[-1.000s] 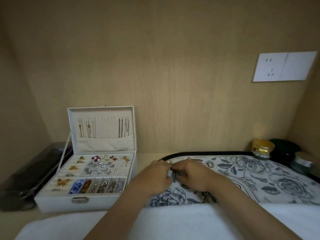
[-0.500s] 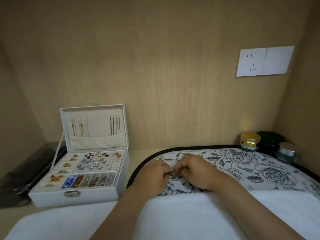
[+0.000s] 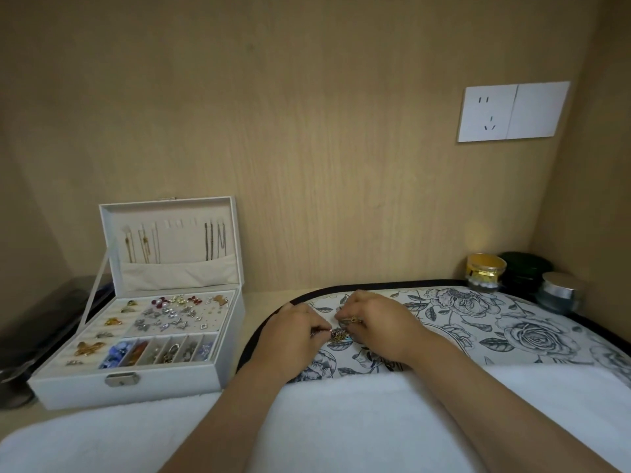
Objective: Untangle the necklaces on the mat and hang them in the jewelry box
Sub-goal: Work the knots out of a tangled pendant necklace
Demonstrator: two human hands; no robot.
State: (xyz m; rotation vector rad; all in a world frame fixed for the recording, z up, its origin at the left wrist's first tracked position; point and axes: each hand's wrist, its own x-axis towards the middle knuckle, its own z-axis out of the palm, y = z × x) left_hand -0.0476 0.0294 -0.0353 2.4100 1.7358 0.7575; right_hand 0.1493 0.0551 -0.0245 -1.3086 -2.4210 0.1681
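Floral mat (image 3: 512, 322): work surface, right of centre.
Jewelry box (image 3: 143, 380): open, left of mat; several chains (image 3: 215, 244) already hang in the lid, middle hooks free.
Left hand (image 3: 290, 336), right hand (image 3: 379, 322): fingers curled, pinching the knot.
Tangled necklaces (image 3: 338, 334): on mat between both hands, apparently unresolved; separating and hanging are left to do.

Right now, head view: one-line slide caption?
Left hand and right hand pinch a tangled necklace clump on the floral mat; open jewelry box beside it.

Gold jar (image 3: 486, 271), dark jar (image 3: 524, 269) and silver-lidded jar (image 3: 560, 291) stand below a wall socket (image 3: 512, 112).
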